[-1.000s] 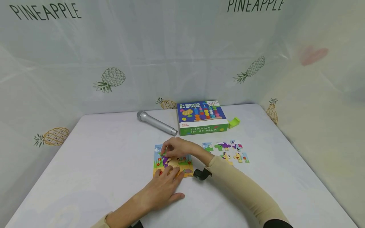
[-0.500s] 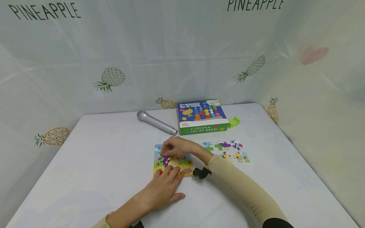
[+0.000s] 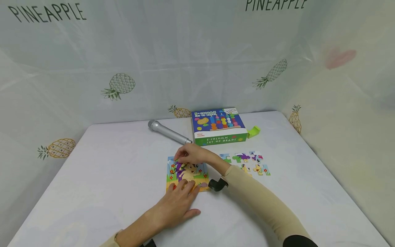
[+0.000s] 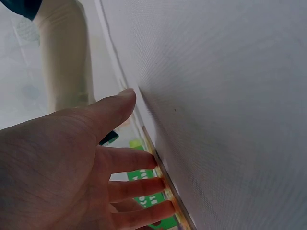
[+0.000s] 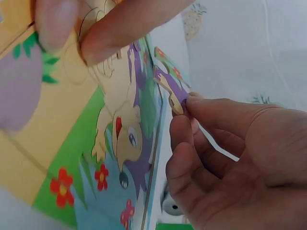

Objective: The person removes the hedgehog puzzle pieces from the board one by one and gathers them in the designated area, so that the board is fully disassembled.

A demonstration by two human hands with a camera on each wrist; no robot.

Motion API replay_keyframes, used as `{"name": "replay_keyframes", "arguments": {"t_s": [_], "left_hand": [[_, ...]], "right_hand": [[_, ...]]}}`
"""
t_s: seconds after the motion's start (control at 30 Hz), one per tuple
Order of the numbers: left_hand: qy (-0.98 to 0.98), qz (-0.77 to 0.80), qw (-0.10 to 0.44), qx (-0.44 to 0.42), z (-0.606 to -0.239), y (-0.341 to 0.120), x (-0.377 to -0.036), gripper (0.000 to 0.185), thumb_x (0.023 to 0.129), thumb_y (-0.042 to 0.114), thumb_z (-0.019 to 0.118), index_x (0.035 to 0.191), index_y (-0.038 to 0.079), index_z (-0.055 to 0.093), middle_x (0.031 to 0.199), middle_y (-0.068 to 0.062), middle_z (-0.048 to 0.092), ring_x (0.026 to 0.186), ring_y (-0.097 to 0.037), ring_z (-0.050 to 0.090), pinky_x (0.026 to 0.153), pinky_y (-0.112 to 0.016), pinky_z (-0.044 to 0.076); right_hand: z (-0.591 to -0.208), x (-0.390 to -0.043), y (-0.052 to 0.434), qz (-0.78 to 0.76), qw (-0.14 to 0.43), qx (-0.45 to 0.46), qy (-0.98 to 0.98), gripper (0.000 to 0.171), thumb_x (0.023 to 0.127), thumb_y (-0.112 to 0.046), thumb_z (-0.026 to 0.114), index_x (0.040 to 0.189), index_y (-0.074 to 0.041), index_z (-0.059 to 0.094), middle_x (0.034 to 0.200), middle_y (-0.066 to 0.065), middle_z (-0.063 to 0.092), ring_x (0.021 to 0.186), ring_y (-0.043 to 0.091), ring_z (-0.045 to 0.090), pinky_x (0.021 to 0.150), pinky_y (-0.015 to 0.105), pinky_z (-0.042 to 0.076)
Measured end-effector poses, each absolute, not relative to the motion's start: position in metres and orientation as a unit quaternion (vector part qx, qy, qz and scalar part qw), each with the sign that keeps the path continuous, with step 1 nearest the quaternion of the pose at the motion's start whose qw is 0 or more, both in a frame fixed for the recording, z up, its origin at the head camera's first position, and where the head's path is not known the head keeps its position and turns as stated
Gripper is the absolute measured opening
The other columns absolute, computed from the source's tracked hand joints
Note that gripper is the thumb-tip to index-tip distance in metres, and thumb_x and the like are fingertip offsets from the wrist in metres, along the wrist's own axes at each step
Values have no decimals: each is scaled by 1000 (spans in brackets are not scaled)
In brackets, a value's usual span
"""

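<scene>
The white table (image 3: 108,178) carries everything. On it, the puzzle board (image 3: 187,174) lies flat in front of the person, its picture of a hedgehog facing up, its longer side running left to right as the head view shows it. Beyond the board stands the bead-set box (image 3: 218,127), shut, so its contents are hidden; a grey microphone (image 3: 169,133) lies just left of the box, its long axis slanting from far left to near right, head end away from the box. Right of the board, well apart from it, loose puzzle pieces (image 3: 245,163) lie in two short rows.

The left hand (image 3: 179,205) rests flat on the board's near edge, fingers straight and relaxed, pressing it down. The right hand (image 3: 193,156) hovers at the board's far left corner, thumb and fingers pinching a small purple piece (image 5: 171,91). Only the right wrist view shows that piece, held edge-on just above the board; the left wrist view shows little beyond fingertips (image 4: 148,184) on the board.
</scene>
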State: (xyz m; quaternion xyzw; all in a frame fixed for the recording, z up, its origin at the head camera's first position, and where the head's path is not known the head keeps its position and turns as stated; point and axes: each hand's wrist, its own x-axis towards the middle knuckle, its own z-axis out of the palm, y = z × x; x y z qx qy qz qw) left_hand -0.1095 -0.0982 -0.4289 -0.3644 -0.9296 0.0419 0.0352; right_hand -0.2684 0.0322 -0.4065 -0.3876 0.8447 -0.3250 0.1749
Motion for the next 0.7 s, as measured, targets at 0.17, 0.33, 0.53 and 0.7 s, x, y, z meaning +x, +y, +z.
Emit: {"name": "replay_keyframes", "arguments": {"t_s": [0.17, 0.33, 0.53, 0.7], "left_hand": [[-930, 43, 36, -363, -429, -99, -109, 67, 85, 62, 42, 133, 16, 43, 130, -3, 42, 117, -25, 38, 86, -53, 42], [-929, 50, 46, -365, -429, -99, -109, 67, 84, 63, 43, 133, 16, 43, 129, -3, 43, 116, -25, 39, 86, -52, 43], [-930, 50, 36, -362, -429, -100, -110, 68, 84, 63, 43, 134, 17, 42, 130, -3, 43, 116, -25, 39, 87, -52, 42], [-932, 47, 23, -359, -430, -100, -111, 69, 84, 64, 42, 135, 18, 41, 132, -3, 42, 117, -25, 39, 88, -53, 42]], "right_hand": [[-406, -269, 46, -327, 183, -385, 843, 16, 89, -14, 57, 101, -8, 66, 87, 4, 66, 74, 11, 57, 69, 19, 48], [-408, -270, 73, -340, 196, -369, 843, 15, 89, -15, 58, 101, -10, 66, 84, 4, 65, 70, 11, 54, 66, 21, 48], [-407, -266, 110, -357, 207, -351, 841, 16, 89, -17, 57, 102, -13, 66, 85, 2, 64, 69, 11, 53, 59, 21, 47], [-406, -258, 140, -360, 217, -343, 840, 18, 89, -18, 57, 103, -10, 65, 88, 7, 66, 70, 12, 55, 59, 22, 49]]}}
